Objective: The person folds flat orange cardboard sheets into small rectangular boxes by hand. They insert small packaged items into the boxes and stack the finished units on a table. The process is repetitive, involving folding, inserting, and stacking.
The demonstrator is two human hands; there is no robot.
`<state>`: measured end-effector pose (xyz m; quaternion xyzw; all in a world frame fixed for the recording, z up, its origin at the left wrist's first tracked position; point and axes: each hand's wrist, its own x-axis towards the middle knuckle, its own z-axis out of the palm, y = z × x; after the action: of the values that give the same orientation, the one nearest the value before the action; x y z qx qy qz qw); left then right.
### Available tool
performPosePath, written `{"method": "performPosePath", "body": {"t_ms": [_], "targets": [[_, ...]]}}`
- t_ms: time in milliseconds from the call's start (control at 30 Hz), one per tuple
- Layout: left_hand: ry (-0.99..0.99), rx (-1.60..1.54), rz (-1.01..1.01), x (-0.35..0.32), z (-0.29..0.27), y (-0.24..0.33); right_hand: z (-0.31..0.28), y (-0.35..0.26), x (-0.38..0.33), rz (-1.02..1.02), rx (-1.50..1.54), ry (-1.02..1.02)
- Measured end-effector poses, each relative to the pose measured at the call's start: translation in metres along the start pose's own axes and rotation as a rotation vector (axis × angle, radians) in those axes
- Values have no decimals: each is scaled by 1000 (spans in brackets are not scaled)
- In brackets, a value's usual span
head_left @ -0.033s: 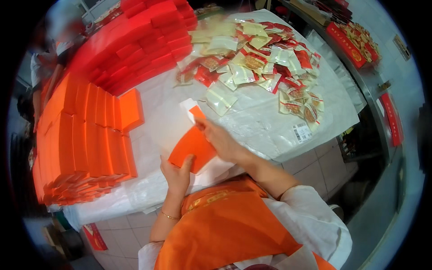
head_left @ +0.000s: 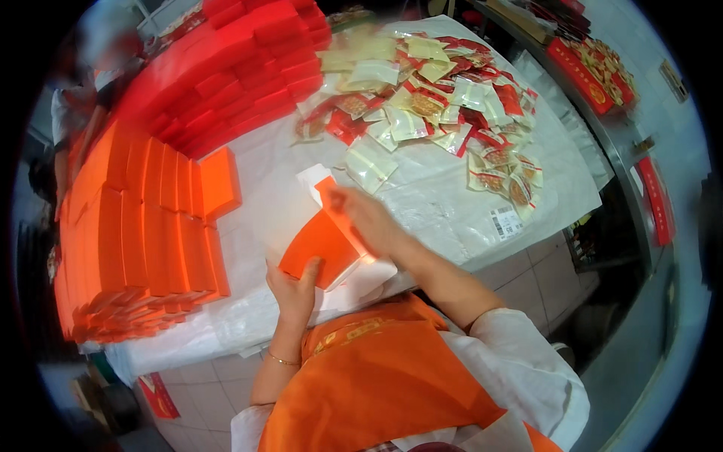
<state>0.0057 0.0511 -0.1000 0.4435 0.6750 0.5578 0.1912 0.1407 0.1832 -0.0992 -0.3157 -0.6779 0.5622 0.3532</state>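
A partly folded orange carton (head_left: 320,241) with a white inside is held at a slant over the near edge of the table, its white end flap (head_left: 309,179) standing out at the far end. My left hand (head_left: 292,292) grips its near left corner, thumb on the orange panel and the other fingers underneath. Along the carton's right side, my right hand (head_left: 369,220) is closed at the upper edge, its fingertips slightly blurred. White panels (head_left: 354,285) spread out below the orange face.
Orange boxes (head_left: 143,226) are stacked at the left, with red boxes (head_left: 233,83) behind them. Sealed food packets (head_left: 422,102) are heaped at the far right of the white-covered table (head_left: 429,203). Another person (head_left: 83,113) stands at the far left. A metal shelf (head_left: 602,151) runs along the right.
My right hand has shifted slightly along the carton's right side, and the gap beside the orange panel looks wider. My left hand has barely moved.
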Motion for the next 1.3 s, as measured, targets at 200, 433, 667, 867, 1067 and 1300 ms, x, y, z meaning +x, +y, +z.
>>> {"method": "performPosePath", "body": {"t_ms": [200, 433, 667, 867, 1067, 1300], "targets": [[-22, 47, 31, -3, -7, -27, -56, 61, 85, 17, -933, 104], [-115, 185, 70, -5, -7, -29, -65, 67, 114, 161, -667, -59], [-32, -57, 170, 8, -5, 1, -78, 3, 70, -293, -452, 55], [-19, -27, 210, 13, -1, -14, -59, -150, 22, -828, -561, -247], [-17, -50, 176, 16, 0, -13, -26, -193, 18, -1049, -943, -480], [-73, 70, 181, 16, -6, -10, 8, -175, 25, -914, -1288, -672]]}}
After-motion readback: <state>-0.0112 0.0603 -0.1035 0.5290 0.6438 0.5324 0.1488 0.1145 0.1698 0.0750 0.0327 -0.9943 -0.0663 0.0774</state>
